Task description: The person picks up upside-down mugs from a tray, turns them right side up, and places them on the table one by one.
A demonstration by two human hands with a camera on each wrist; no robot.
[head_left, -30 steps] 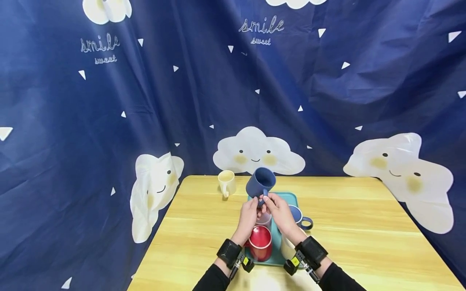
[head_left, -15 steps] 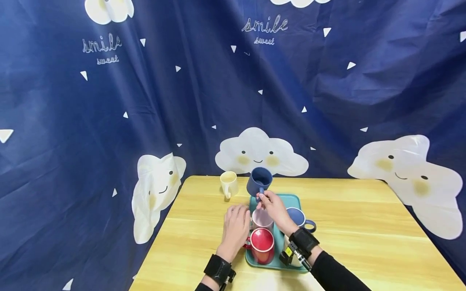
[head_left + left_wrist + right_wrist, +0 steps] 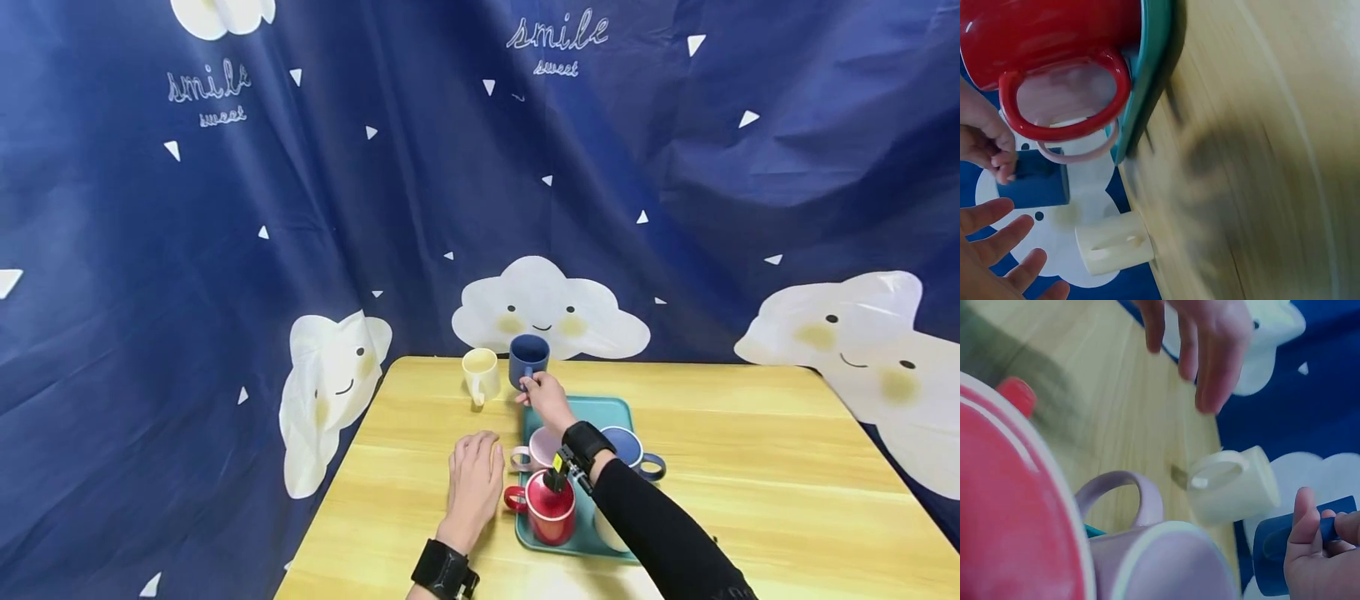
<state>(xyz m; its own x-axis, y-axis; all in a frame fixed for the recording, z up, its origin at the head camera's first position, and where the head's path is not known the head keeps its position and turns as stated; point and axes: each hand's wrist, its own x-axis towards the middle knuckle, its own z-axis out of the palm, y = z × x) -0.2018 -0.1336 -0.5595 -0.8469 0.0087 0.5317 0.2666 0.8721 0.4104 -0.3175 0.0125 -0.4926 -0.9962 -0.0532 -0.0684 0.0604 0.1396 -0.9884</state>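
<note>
Blue mug (image 3: pixel 528 354) held up by the right hand (image 3: pixel 546 400), left hand (image 3: pixel 477 479) spread to one side

The blue mug is just ahead of the right hand, whose thumb and fingers pinch its handle. Its mouth faces up and its handle points back towards the person — the left wrist view shows it raised off the table (image 3: pixel 750 467). In the head view it shows past the tray's far edge, just to the right of a cream mug (image 3: pixel 481 373) that stands on the wood.

The left hand is well apart from the blue mug, nearer the person and further left. It holds nothing; its fingers are spread, over the wood beside the tray (image 3: pixel 603 408).

On the tray, nearest the left hand, are a red mug (image 3: pixel 551 521) and, behind it, a pink mug (image 3: pixel 543 446), both with handles pointing left. At the tray's right side is a white mug with a blue inside (image 3: pixel 621 442), its blue handle pointing right. A pale mug (image 3: pixel 610 533) stands nearer the person — partly hidden by the black right sleeve (image 3: pixel 660 533).
</note>
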